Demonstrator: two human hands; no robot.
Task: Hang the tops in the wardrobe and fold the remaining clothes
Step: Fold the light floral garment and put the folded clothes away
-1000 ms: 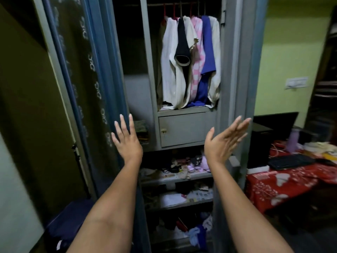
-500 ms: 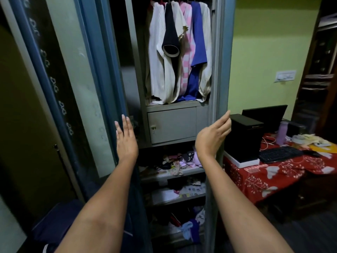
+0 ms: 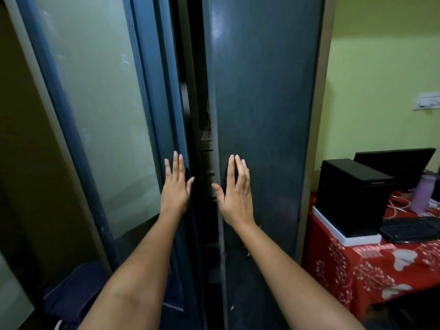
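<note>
Forearms reach up from the bottom edge, their elbows cut off by the frame. The left hand (image 3: 175,188) lies flat with straight fingers on the inner edge of the left wardrobe door (image 3: 152,96), which carries a frosted panel (image 3: 95,110). The right hand (image 3: 235,191) is flat too, fingers straight and thumb spread, pressing the plain dark right wardrobe door (image 3: 264,103) just beside the gap. Between the doors only a narrow dark slit (image 3: 204,144) is open; a grey inner drawer front shows faintly there, and the hung tops are hidden behind the doors. Low at left lies a dark blue cloth bundle (image 3: 76,289), partly covered by the left forearm. At right stands a table with a red floral cloth (image 3: 357,270), bearing a black box (image 3: 350,194), a keyboard (image 3: 414,228) and a lilac bottle (image 3: 423,196), its top blurred.
</note>
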